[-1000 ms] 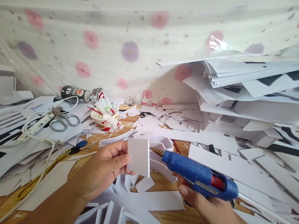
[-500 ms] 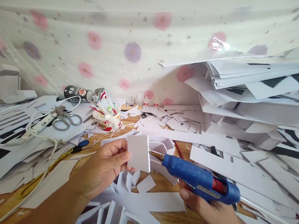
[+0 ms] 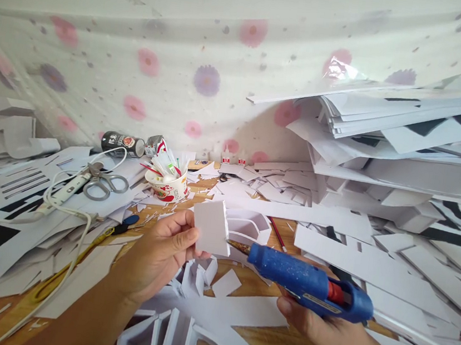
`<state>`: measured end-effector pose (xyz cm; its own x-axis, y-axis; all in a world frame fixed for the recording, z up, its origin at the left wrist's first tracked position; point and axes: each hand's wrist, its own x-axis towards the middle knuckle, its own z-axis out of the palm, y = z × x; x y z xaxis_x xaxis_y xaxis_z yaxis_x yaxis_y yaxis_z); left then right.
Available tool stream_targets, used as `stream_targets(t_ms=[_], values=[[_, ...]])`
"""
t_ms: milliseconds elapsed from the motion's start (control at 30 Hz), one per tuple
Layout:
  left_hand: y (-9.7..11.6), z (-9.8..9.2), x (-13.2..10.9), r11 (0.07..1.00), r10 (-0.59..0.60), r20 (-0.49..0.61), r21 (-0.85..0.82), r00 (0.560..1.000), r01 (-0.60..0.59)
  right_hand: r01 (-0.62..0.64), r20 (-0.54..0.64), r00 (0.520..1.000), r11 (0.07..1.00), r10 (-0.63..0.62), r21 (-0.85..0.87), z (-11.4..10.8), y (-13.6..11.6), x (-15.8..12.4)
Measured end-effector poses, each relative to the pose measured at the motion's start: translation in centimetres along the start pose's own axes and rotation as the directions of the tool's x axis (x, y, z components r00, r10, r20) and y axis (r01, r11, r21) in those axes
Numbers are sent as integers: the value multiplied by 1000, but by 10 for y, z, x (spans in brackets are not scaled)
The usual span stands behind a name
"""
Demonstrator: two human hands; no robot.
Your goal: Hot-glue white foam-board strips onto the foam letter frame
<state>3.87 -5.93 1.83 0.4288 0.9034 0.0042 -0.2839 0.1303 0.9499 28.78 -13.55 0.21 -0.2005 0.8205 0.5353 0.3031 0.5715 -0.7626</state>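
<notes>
One right hand [image 3: 320,330], gripping blue glue gun [image 3: 305,279]. One left hand [image 3: 164,251], thumb and fingers pinching white card [image 3: 212,227], held up above table [image 3: 272,343]. Nozzle [image 3: 240,247] at card's right edge; advisable: slow even pass, left hand well clear. Beyond: one paper cup [image 3: 173,190].

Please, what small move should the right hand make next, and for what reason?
Perhaps the right hand should guide the nozzle of the blue glue gun slightly down along the right edge of the white piece: the tip is at or very near this edge, below its middle, and the left hand holds the piece with that edge free.
</notes>
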Motion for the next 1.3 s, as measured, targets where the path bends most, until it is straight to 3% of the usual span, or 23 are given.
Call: stream_targets(t_ms=[467, 867, 1067, 1233, 1300], values=[[0, -1, 2, 999, 31, 25, -22, 999, -31, -66, 14, 998, 998, 66, 8, 1, 8, -5], [3, 1, 0, 999, 44, -19, -19, 999, -45, -52, 44, 998, 999, 52, -16, -3, 3, -4], [4, -1, 2, 998, 58, -25, -28, 998, -59, -64, -7, 998, 998, 64, -25, -3, 10, -10], [9, -2, 4, 998, 57, -87, -19, 995, -59, -87, 144, 985, 995, 94, -57, -14, 2, -2], [11, -4, 4, 997, 83, -107, 14, 991, -82, -163, 157, 973, 986, 168, -43, -22, 2, 4]])
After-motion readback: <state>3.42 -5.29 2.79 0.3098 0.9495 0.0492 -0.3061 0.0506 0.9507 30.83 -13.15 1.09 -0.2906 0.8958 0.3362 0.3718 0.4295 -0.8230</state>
